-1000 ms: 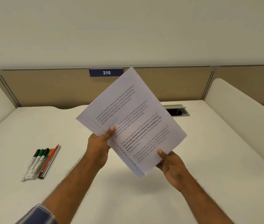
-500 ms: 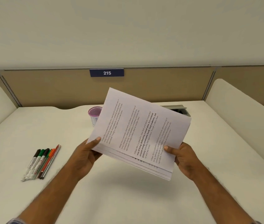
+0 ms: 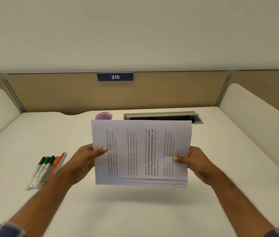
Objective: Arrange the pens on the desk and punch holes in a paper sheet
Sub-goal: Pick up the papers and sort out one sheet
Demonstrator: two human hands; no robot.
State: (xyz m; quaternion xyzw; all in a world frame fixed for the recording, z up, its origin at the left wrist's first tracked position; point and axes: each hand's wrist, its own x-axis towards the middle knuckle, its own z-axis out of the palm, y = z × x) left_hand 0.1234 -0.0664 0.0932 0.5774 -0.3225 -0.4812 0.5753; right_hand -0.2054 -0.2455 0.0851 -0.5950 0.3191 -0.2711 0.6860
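I hold a small stack of printed paper sheets [image 3: 140, 151] level above the middle of the white desk [image 3: 135, 211], its text lines running sideways. My left hand [image 3: 85, 161] grips the stack's left edge with the thumb on top. My right hand [image 3: 196, 163] grips the right edge the same way. Several pens and markers [image 3: 45, 168] with black, green and orange caps lie side by side in a neat row on the desk to the left of my left forearm. No hole punch shows in this view.
A purple mesh cup [image 3: 103, 115] stands at the back of the desk, partly hidden by the sheets. Beside it an open cable hatch [image 3: 162, 115] sits in the desk. A tan partition with a "215" label [image 3: 115, 77] and white side dividers enclose the desk.
The stack turned from a tilted diagonal to level and landscape and came lower. My hands moved apart to its left and right edges. The purple cup came into sight behind it.
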